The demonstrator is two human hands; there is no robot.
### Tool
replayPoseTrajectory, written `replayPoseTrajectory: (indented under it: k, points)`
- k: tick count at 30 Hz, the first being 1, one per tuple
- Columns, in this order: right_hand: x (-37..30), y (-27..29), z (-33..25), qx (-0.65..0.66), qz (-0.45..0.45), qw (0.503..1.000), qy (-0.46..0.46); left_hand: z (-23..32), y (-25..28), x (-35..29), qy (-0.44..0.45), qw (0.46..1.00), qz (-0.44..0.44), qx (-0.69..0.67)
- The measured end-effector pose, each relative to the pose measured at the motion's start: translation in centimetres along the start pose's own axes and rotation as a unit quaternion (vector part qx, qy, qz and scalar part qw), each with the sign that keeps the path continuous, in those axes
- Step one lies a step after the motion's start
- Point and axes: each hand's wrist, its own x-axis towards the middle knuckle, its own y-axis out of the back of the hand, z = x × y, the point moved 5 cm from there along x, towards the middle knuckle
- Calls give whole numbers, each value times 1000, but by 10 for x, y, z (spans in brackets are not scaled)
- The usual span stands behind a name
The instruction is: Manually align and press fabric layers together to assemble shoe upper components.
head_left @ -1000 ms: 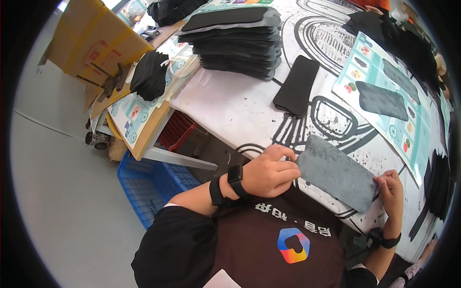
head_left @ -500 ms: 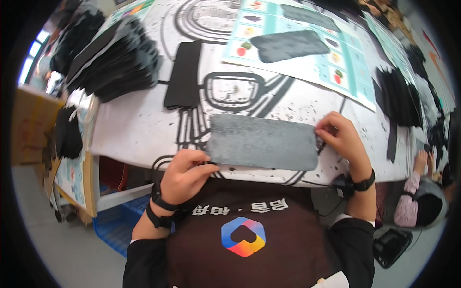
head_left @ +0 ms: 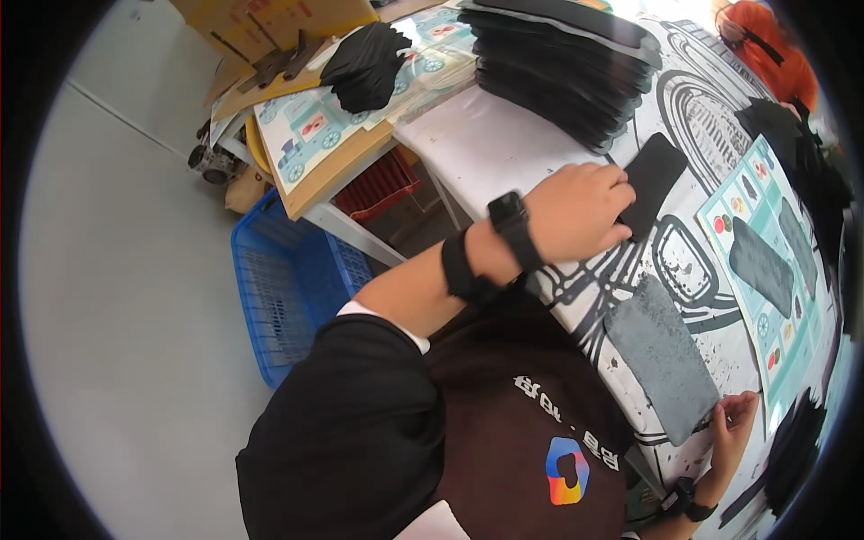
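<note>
A grey, mottled rectangular sheet [head_left: 661,360] lies flat on the white table with black line drawings. At its far right corner is my right hand [head_left: 738,421], thumb beside the sheet's edge and fingers loosely bent, apart from the thumb. My left hand [head_left: 580,211] reaches over the table to a small stack of black strips [head_left: 657,175]. Its fingers are bent and spaced from the thumb at the near end of the strips; whether they touch cannot be made out. Dark bands circle both wrists.
A tall pile of black sheets [head_left: 562,67] stands beyond the strips. On a printed mat [head_left: 724,238] at right lie two grey pieces [head_left: 760,265]. A black bundle [head_left: 364,67] rests on the side table, above a blue basket [head_left: 292,279]. A person in orange [head_left: 774,54] is at far right.
My left hand has left the grey sheet's corner and moved out to the black strips. The view has swung left. My right hand remains by the sheet's other end.
</note>
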Motion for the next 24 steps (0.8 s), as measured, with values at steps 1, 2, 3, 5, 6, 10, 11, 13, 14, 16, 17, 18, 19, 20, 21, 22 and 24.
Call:
replayPoseTrajectory:
  k: [1, 2, 3, 5, 6, 10, 11, 13, 14, 16, 17, 18, 19, 20, 21, 22, 24]
  points:
    - [1, -1, -4, 56, 32, 998, 8, -8, -2, 5, 9, 1000, 5, 4]
    - [4, 1, -2, 54, 28, 998, 11, -22, -10, 10, 49, 997, -46, 45]
    - [9, 2, 4, 42, -19, 999, 1, -33, -17, 13, 87, 988, -97, 85]
    - [10, -1, 7, 33, -62, 997, -11, -42, -25, 22, 119, 973, -174, 92]
    - [10, 1, 6, 23, -24, 999, 9, -46, -31, 21, 151, 951, -250, 99]
    - [5, 23, 14, 26, 97, 994, 31, -47, -35, 27, 110, 963, -223, 108]
    - [2, 29, 17, 35, 115, 992, 35, -46, -37, 29, 102, 964, -223, 104]
    - [-6, 37, 15, 20, 146, 987, 61, -40, -41, 36, 82, 960, -247, 101]
    - [-8, 43, 12, 6, 169, 981, 93, -36, -39, 37, 58, 965, -238, 90]
    - [-14, 42, -4, -31, 165, 973, 158, -28, -31, 35, 52, 971, -221, 81]
    - [-20, 39, -17, -50, 182, 967, 172, -24, -30, 34, -14, 986, -161, 47]
    - [-24, 29, -30, -34, 200, 961, 185, -23, -33, 31, -75, 992, -101, 10]
    - [-30, 24, -38, -75, 220, 953, 193, -20, -39, 34, -79, 987, -140, 13]
    - [-37, 19, -48, -74, 224, 953, 189, -14, -42, 38, -87, 980, -178, 19]
    - [-43, 15, -56, -65, 227, 955, 182, -11, -43, 41, -88, 977, -193, 25]
    - [-47, 11, -64, -41, 228, 952, 198, -10, -44, 42, -88, 974, -207, 35]
    - [-52, 2, -76, -83, 242, 946, 198, -10, -41, 42, -84, 974, -204, 45]
